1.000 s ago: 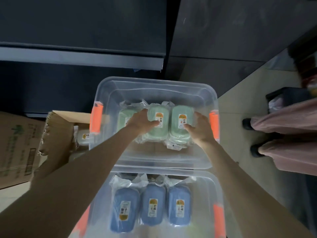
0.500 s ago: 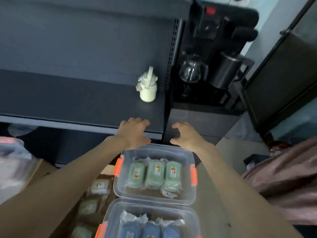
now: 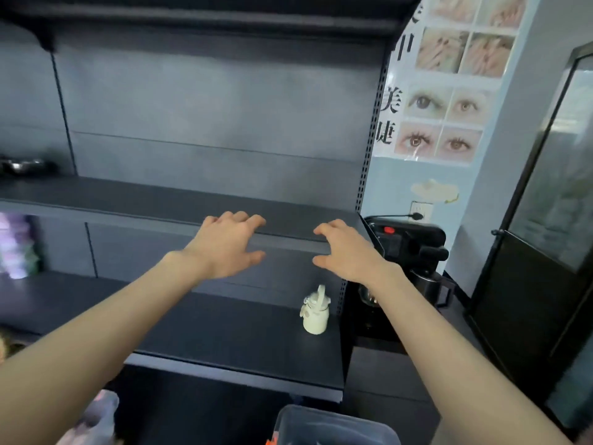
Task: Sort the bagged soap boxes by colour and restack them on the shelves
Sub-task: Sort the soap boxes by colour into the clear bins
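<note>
Evidently the work stands between pick-ups: in the head view the left hand (image 3: 228,248) and right hand (image 3: 348,252) hover side by side at the front lip of the upper shelf (image 3: 128,197), fingers spread and loosely bent, holding nothing. No bagged soap boxes can be seen. Only the rim of a clear tub (image 3: 337,425) shows at the bottom edge, and a blurred pale bundle at lower left cannot be made out. I judge the next move calls for reaching down to the tub, gripping one colour group by its probably slippery bags, and laying it flat on a shelf. Both shelves look like matt dark sheet metal with straight folded lips. The lower shelf (image 3: 208,332) carries a small glossy cream jug (image 3: 316,317) near its right end, beside a black coffee machine (image 3: 407,245).
</note>
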`<state>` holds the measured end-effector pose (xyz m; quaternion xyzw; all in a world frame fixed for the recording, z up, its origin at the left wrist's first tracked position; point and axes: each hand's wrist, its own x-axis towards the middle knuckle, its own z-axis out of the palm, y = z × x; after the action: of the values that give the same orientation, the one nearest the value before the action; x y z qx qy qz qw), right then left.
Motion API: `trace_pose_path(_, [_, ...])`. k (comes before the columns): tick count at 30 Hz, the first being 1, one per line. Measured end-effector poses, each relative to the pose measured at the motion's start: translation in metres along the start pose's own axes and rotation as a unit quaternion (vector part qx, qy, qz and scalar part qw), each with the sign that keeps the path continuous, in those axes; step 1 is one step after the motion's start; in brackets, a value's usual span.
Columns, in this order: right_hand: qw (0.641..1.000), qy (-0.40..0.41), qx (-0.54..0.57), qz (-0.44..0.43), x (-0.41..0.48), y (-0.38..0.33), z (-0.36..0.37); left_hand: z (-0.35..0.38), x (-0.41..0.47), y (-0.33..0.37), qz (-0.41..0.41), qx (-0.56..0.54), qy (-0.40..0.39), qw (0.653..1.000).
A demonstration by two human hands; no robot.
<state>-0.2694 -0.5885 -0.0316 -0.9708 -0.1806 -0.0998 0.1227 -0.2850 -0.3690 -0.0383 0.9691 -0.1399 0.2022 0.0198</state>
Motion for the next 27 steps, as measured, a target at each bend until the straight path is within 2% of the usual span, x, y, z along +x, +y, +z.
trace_pose_path(7, [0.996, 0.085, -0.008, -0.013, -0.035, -0.142, -0.027, -0.099, -0.095, -0.092, 0.025, 0.024, 0.065, 0.997])
trace_pose_path(16, [0.992, 0.113, -0.001, -0.064, -0.036, -0.315, -0.008, -0.169, -0.2, -0.227, -0.015, 0.033, 0.108, 0.993])
trace_pose_path(23, [0.988, 0.118, -0.003, -0.099, 0.021, -0.416, 0.009, -0.18, -0.224, -0.332, -0.054, 0.038, 0.118, 0.991])
trace_pose_path(27, [0.984, 0.119, 0.006, -0.129, 0.066, -0.469, 0.043, -0.167, -0.233, -0.399, -0.068, 0.058, 0.112, 0.99])
